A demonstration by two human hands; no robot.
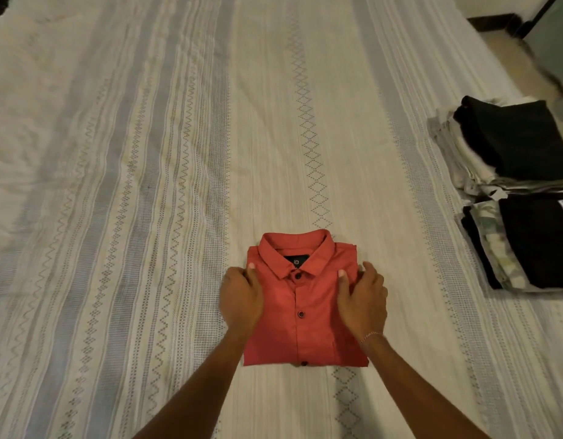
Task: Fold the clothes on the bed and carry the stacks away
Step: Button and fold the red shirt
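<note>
Risk of the fold slumping if lifted unevenly: red button-up shirt [305,299], folded, lying near edge of the bedspread [147,185], pinched at both side edges, left hand [240,297] and right hand [362,299], thumbs on top. Count: one shirt, two folded stacks, far stack [502,144] and near stack [527,242], lying to the right.

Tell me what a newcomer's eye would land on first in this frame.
The folded red shirt stands out, collar up, low in the middle of the pale patterned bedspread. The left hand and right hand grip its two sides. At the right edge of the bed sit two stacks of folded clothes, dark garments on top.
</note>
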